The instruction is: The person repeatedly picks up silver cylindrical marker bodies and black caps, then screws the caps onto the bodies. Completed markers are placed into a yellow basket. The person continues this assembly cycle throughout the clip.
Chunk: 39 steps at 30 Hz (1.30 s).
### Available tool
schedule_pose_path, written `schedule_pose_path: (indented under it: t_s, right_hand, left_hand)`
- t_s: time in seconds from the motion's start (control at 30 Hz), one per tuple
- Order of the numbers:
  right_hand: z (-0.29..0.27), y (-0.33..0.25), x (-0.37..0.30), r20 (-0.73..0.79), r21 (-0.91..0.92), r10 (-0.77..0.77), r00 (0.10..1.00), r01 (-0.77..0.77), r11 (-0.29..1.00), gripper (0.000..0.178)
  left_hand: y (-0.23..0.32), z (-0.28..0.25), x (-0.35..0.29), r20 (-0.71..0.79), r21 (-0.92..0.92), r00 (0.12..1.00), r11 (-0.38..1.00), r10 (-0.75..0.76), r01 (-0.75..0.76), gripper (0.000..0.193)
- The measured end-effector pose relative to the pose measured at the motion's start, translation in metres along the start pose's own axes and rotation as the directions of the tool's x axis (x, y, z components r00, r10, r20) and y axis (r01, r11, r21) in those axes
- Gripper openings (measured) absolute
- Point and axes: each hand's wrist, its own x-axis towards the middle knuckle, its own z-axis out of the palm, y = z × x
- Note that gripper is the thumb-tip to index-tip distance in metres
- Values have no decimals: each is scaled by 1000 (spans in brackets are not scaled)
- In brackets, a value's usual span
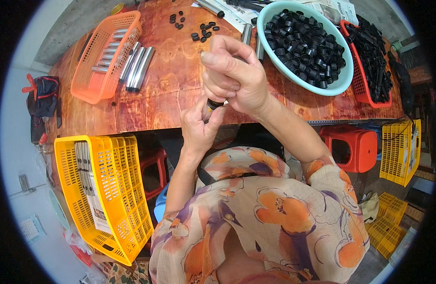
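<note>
In front of my chest, at the table's near edge, both hands meet. My left hand (199, 124) is closed around a small piece, and its black round end (214, 104) shows above the thumb; the rest is hidden by my fingers. Right above it my right hand (239, 78) is curled in a fist, its lower edge at the black end. A bit of something dark shows behind its fingers, but I cannot make out what it grips. Beyond the hands, several loose black caps (204, 33) lie on the reddish wooden table (170, 71).
Shiny metal tubes (141, 68) lie beside an orange basket (96, 87) holding more tubes. At right stand a light-blue basin (345, 78) of black caps and a red basket (386, 104) of black parts. A yellow crate (126, 189) is at lower left, a red stool (357, 149) at right.
</note>
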Motion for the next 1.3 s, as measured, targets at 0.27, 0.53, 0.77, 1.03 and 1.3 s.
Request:
schedule_pose_path:
  t_s: [0.27, 0.53, 0.77, 1.03, 1.3]
  right_hand:
    - [3, -3, -1, -33, -72, -63, 997, 61, 996, 31]
    - [-10, -4, 4, -51, 79, -5, 999, 9, 997, 30]
    - [-10, -5, 6, -99, 241, 112, 989, -86, 967, 34]
    - [-29, 9, 9, -160, 641, 296, 942, -129, 757, 38]
    - [-23, 5, 9, -176, 593, 289, 941, -133, 794, 39]
  left_hand:
    - [2, 8, 6, -117, 113, 989, 990, 95, -82, 38]
    - [0, 1, 8, -41, 189, 994, 978, 99, -90, 40]
    - [-4, -2, 5, 76, -82, 997, 997, -9, 15, 42]
    - [-3, -3, 3, 103, -178, 995, 984, -6, 24, 45]
    - [-7, -2, 1, 156, -335, 987, 939, -24, 76, 51]
